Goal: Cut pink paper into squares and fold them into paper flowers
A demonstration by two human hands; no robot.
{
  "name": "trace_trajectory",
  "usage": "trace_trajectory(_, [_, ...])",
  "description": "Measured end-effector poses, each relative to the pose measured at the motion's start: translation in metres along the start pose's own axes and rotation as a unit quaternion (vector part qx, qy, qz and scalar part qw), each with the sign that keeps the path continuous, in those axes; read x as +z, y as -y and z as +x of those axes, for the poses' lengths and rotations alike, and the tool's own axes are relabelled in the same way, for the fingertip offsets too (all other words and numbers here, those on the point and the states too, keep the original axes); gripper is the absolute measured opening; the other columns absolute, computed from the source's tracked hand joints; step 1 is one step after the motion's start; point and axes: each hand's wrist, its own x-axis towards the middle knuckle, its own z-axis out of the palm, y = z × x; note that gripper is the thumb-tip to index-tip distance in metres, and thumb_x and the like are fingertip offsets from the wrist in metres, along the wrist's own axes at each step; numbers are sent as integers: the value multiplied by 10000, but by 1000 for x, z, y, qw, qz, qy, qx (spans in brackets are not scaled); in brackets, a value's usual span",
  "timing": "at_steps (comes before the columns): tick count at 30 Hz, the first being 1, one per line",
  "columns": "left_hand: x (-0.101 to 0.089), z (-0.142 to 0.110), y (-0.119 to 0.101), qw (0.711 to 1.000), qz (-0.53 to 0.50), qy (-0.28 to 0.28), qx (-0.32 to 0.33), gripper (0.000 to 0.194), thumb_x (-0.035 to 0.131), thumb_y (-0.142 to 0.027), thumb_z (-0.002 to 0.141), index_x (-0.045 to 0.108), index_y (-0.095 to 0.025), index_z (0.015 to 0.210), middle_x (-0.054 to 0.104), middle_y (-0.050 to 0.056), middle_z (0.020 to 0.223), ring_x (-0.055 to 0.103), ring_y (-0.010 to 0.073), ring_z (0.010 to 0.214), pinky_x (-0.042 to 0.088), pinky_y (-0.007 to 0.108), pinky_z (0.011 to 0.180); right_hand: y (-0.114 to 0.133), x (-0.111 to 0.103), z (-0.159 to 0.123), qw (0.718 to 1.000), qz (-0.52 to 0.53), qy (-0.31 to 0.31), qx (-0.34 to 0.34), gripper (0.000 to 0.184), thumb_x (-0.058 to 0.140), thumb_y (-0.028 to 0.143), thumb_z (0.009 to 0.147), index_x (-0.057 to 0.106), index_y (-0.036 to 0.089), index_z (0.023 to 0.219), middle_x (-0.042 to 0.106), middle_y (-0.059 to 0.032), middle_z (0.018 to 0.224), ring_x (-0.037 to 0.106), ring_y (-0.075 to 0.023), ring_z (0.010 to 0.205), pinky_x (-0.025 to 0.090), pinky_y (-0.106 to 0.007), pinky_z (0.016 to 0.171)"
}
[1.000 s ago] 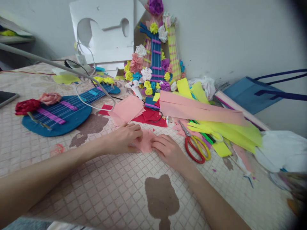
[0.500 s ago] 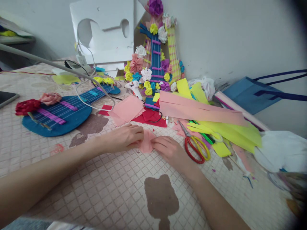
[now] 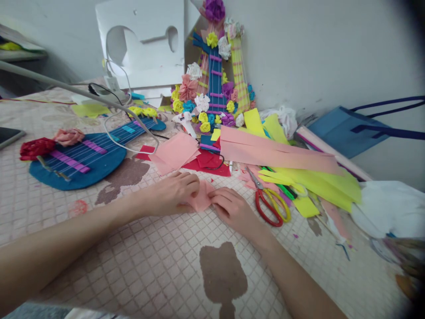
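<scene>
A small piece of pink paper (image 3: 202,197) lies between my two hands on the quilted tablecloth (image 3: 156,266). My left hand (image 3: 177,191) is closed on its left side, fingers bent and partly covering it. From the right, my right hand (image 3: 230,204) pinches the paper's other edge between thumb and fingers. Just beyond my left hand rests a stack of pink paper squares (image 3: 175,151), partly over red paper pieces (image 3: 212,164). Scissors with red and yellow handles (image 3: 270,204) lie right of my right hand.
A blue paper guitar (image 3: 93,155) with paper roses lies at left, a white cable (image 3: 116,146) looping over it. Behind are a glue gun (image 3: 186,122) and flower-trimmed instruments (image 3: 215,82). Pink strips (image 3: 275,150), yellow paper (image 3: 325,184) and a blue bag (image 3: 348,130) fill the right.
The pink paper has shifted and changed shape slightly between my fingers. My hands stay in nearly the same place, both holding it.
</scene>
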Motion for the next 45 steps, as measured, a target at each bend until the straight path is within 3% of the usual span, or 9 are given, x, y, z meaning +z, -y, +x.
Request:
trace_trajectory(5, [-1, 1, -5, 998, 17, -50, 32, 55, 587, -186, 836, 559, -154, 872, 559, 77, 988, 502, 212, 939, 376, 332, 826, 4, -1, 0, 999, 30, 1, 25, 169, 450, 82, 872, 573, 190, 916, 643, -73, 985, 565, -186, 971, 486, -368, 875])
trace_trajectory(10, [3, 0, -5, 998, 37, -29, 49, 95, 544, -186, 866, 578, -165, 779, 596, 36, 847, 520, 183, 828, 350, 324, 780, 6, -2, 1, 998, 46, 2, 43, 176, 447, 75, 864, 563, 199, 909, 633, -70, 992, 561, -190, 979, 474, -380, 885])
trace_trajectory(19, [21, -10, -11, 989, -94, -72, -88, 99, 504, -137, 865, 595, -137, 828, 582, 32, 821, 524, 140, 765, 390, 257, 701, 3, 3, -1, 998, 54, 2, 45, 109, 500, 161, 893, 589, 224, 903, 631, -60, 1025, 560, -203, 995, 457, -391, 884])
trace_trajectory(24, [30, -9, -13, 977, -115, -110, -144, 92, 568, -206, 833, 569, -143, 767, 548, 20, 759, 499, 134, 687, 379, 249, 624, 4, 7, 0, 991, 91, -32, 92, 103, 539, 120, 846, 582, 212, 861, 617, -64, 1016, 555, -199, 982, 461, -377, 859])
trace_trajectory(32, [32, -7, -14, 972, -117, -119, -165, 110, 562, -194, 825, 566, -145, 726, 538, 21, 760, 508, 136, 702, 385, 255, 636, 7, 12, 5, 969, 146, -80, 182, 180, 542, 39, 763, 566, 216, 781, 557, -59, 1055, 537, -197, 1038, 445, -374, 904])
trace_trajectory(45, [35, -5, -13, 968, -120, -130, -179, 131, 531, -186, 835, 548, -145, 711, 525, 19, 759, 492, 121, 664, 369, 240, 594, 11, 19, 7, 965, 124, -102, 205, 122, 576, 121, 798, 531, 215, 736, 549, -64, 1043, 532, -202, 1029, 440, -386, 910])
